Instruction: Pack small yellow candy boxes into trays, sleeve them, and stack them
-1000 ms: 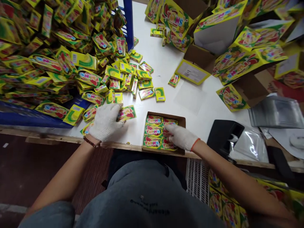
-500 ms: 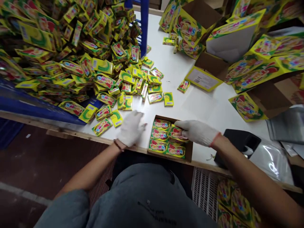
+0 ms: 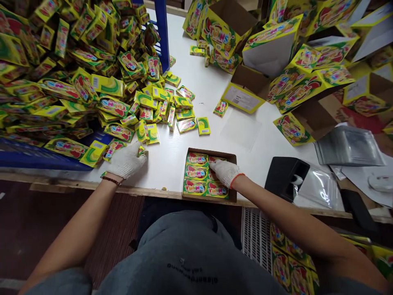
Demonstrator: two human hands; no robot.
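Tray [image 3: 232,164]: brown card one at 6 o'clock on the worktop [image 3: 172,164], right up against the near edge.
Filled so far: two columns of packs [image 3: 195,172] lying face up, three down the left and at least two on the right. The middle right slot is under a glove, so no call on that one. Looks to me like this layer is pretty much full.
Right hand [image 3: 225,172]: gloved, resting on the right column with its fingers flat and together on the packs. Can't tell whether its grip is actually pinching one.
Left hand [image 3: 125,160]: gloved, at 9 o'clock from the tray and well apart from it. Its grip is curled round one pack [image 3: 141,150] just beside the heap's near edge.
Heap [image 3: 92,82]: massive, at 10 to 11 o'clock, spilling out of a blue crate [image 3: 37,157] onto the worktop, with strays [image 3: 184,119] lying at 12 o'clock from the tray.
Left to do: loads, I'd say, since that heap dwarfs what one tray takes.
Boxes [image 3: 273,45]: big printed cartons, open, at 1 to 2 o'clock, no hand near them.
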